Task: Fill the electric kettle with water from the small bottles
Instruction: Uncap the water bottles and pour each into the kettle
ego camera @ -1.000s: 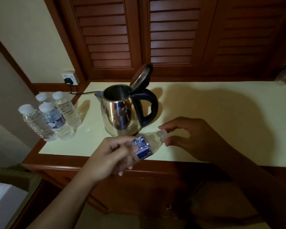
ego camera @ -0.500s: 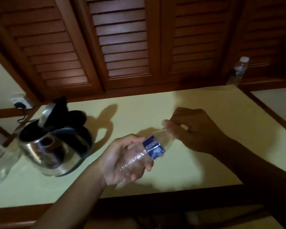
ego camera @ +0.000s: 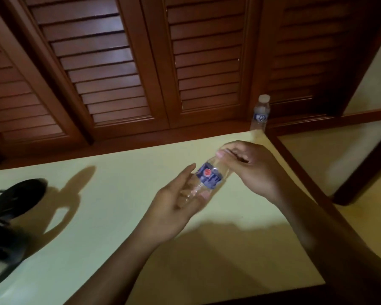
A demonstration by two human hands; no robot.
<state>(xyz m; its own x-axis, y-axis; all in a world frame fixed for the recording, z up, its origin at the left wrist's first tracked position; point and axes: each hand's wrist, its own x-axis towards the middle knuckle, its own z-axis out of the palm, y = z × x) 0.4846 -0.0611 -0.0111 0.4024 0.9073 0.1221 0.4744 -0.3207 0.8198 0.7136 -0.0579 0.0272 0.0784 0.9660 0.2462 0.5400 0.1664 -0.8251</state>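
Both grips hold one bottle (ego camera: 209,177). My left grip (ego camera: 176,203) cradles its body to steady it, neck tilted away from me. My right grip (ego camera: 251,168) curls round the neck end, I judge to unscrew it. Well left of my left grip the kettle (ego camera: 11,216) sits blurred on the bench (ego camera: 110,194), too far for pouring. Beyond my right grip stands a spare bottle (ego camera: 261,113).

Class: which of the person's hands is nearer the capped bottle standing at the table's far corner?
Right. The right hand, at the top of the held bottle, lies in front of the capped bottle; the left hand grips lower and further left.
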